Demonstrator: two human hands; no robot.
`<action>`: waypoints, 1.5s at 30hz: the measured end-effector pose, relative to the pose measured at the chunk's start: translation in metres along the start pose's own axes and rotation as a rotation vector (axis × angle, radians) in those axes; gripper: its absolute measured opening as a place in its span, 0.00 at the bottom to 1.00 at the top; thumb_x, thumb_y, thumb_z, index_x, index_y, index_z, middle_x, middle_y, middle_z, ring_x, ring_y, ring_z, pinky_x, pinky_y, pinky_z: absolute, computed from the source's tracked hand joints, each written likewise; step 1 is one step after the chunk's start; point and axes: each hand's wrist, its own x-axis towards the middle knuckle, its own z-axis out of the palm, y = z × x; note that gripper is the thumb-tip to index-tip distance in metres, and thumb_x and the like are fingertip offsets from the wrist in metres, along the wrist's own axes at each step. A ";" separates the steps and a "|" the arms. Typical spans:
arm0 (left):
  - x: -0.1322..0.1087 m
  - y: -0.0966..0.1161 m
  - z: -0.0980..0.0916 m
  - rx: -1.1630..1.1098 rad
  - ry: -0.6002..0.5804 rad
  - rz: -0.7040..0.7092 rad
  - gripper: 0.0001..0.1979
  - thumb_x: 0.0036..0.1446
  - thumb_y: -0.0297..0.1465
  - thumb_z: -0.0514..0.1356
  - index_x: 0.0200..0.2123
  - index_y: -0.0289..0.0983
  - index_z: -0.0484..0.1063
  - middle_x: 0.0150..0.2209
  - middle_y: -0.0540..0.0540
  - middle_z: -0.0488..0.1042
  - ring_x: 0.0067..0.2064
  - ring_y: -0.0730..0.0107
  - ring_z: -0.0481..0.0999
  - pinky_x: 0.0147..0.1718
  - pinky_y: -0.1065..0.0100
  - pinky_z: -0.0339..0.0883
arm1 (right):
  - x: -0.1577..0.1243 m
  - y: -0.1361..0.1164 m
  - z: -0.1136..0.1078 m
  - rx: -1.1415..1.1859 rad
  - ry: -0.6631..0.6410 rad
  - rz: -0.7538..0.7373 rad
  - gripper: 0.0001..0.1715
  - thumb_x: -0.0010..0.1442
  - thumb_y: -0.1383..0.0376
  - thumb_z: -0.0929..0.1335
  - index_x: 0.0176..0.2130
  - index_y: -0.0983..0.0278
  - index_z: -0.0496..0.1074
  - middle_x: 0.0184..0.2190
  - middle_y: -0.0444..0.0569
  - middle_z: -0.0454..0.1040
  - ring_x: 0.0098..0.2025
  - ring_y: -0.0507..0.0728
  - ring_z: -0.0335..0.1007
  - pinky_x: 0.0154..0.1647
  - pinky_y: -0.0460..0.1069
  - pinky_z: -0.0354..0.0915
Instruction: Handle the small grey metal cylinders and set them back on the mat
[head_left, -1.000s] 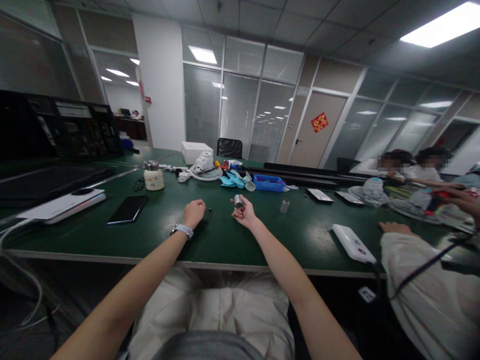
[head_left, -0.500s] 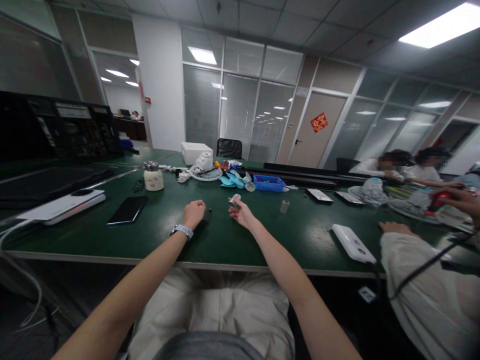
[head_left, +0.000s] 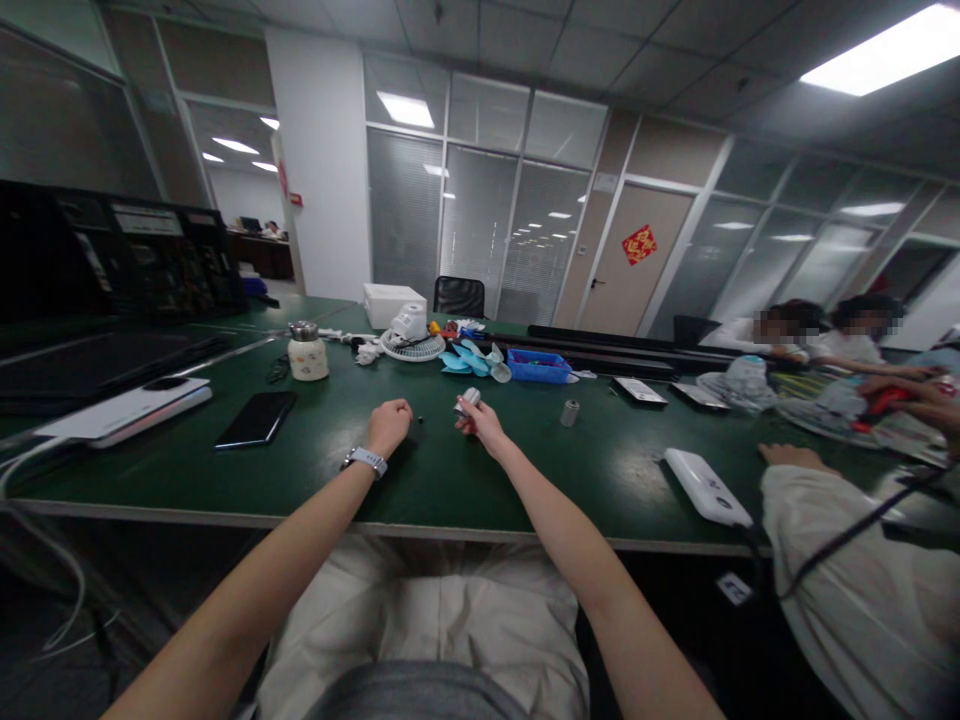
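Note:
My right hand (head_left: pixel 481 425) is raised just over the green table (head_left: pixel 450 470), its fingers closed round a small silver cylinder (head_left: pixel 466 400) that tilts to the left. My left hand (head_left: pixel 388 424) rests on the table as a loose fist, a watch (head_left: pixel 364 460) on its wrist; whether anything is in it is hidden. A tiny dark bit (head_left: pixel 419 420) lies on the table between the two hands. A second small silver cylinder (head_left: pixel 569 412) stands upright to the right of my right hand.
A black phone (head_left: pixel 256 418), a white device (head_left: pixel 120 410) and a cream jar (head_left: pixel 307 353) lie to the left. Behind are a white fan (head_left: pixel 411 336), light blue blades (head_left: pixel 474 362) and a blue tray (head_left: pixel 538 366). A white power bank (head_left: pixel 707 486) and a co-worker's sleeve (head_left: pixel 847 590) are at right.
My right hand has turned from palm-up to a pinch, tipping the silver cylinder leftward and shifting it slightly toward my left hand. The left hand has stayed put.

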 end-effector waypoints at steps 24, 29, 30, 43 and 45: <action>0.000 0.000 0.000 -0.017 -0.006 0.030 0.11 0.46 0.26 0.49 0.22 0.39 0.71 0.26 0.47 0.74 0.31 0.67 0.70 0.29 0.70 0.56 | -0.029 -0.012 -0.004 -0.761 0.014 -0.579 0.21 0.50 0.53 0.73 0.44 0.51 0.70 0.28 0.44 0.69 0.34 0.56 0.66 0.31 0.45 0.57; -0.001 0.001 0.000 0.002 -0.012 0.020 0.12 0.47 0.26 0.49 0.23 0.39 0.72 0.26 0.47 0.75 0.31 0.67 0.70 0.29 0.70 0.56 | -0.029 -0.013 -0.004 -0.970 0.040 -0.693 0.21 0.55 0.51 0.70 0.48 0.52 0.68 0.30 0.43 0.73 0.31 0.56 0.70 0.32 0.46 0.60; -0.001 0.001 -0.001 0.003 -0.014 0.019 0.12 0.47 0.26 0.49 0.23 0.39 0.72 0.26 0.47 0.75 0.31 0.67 0.70 0.29 0.70 0.56 | -0.028 -0.013 -0.005 -1.011 0.045 -0.702 0.22 0.56 0.51 0.69 0.49 0.53 0.67 0.31 0.42 0.73 0.31 0.56 0.71 0.32 0.47 0.60; 0.001 -0.001 0.001 -0.019 -0.007 0.028 0.12 0.47 0.26 0.49 0.23 0.38 0.73 0.25 0.47 0.74 0.31 0.67 0.70 0.29 0.70 0.57 | -0.022 -0.007 -0.007 -0.844 0.043 -0.614 0.23 0.58 0.51 0.67 0.51 0.54 0.61 0.31 0.39 0.76 0.20 0.52 0.72 0.28 0.48 0.69; 0.001 -0.001 0.002 -0.020 -0.009 0.027 0.13 0.47 0.26 0.49 0.23 0.38 0.73 0.25 0.47 0.74 0.31 0.67 0.70 0.29 0.70 0.56 | -0.022 -0.007 -0.006 -0.806 0.065 -0.611 0.24 0.58 0.51 0.67 0.51 0.55 0.61 0.31 0.39 0.76 0.20 0.51 0.72 0.27 0.48 0.69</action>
